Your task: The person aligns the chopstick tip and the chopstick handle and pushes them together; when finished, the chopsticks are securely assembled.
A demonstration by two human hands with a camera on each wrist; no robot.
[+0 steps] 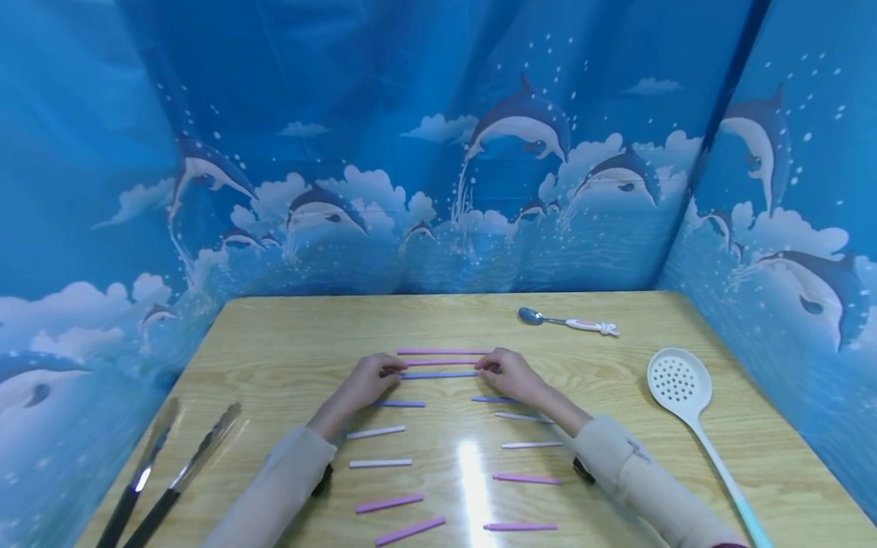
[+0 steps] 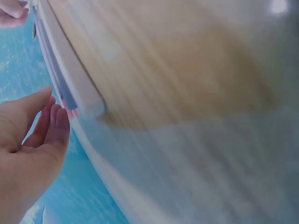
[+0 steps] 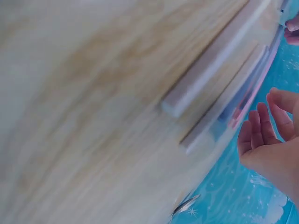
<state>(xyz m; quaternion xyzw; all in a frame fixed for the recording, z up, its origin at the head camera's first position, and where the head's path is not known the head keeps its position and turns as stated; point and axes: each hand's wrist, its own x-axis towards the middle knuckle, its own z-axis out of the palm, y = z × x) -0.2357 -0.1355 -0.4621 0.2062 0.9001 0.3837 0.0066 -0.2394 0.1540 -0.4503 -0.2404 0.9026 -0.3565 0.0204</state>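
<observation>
A blue stick (image 1: 438, 374) lies crosswise in the middle of the table. At its left end my left hand (image 1: 370, 378) pinches it with thumb and fingers. My right hand (image 1: 510, 374) pinches the right end the same way. Just behind it run a deep pink stick (image 1: 441, 362) and a lighter pink stick (image 1: 444, 352), close to the fingertips. In the left wrist view the fingers of the left hand (image 2: 39, 135) partly hide the stick ends. The right wrist view shows the right hand (image 3: 273, 133) past the ends of several sticks.
Nearer me lie two columns of short sticks, including a blue one (image 1: 404, 404), a white one (image 1: 380, 463) and a purple one (image 1: 524, 527). Tongs (image 1: 171, 487) are at left, a slotted skimmer (image 1: 680, 380) at right, a spoon (image 1: 569, 323) at back. A dolphin-print curtain (image 1: 411, 99) surrounds the table.
</observation>
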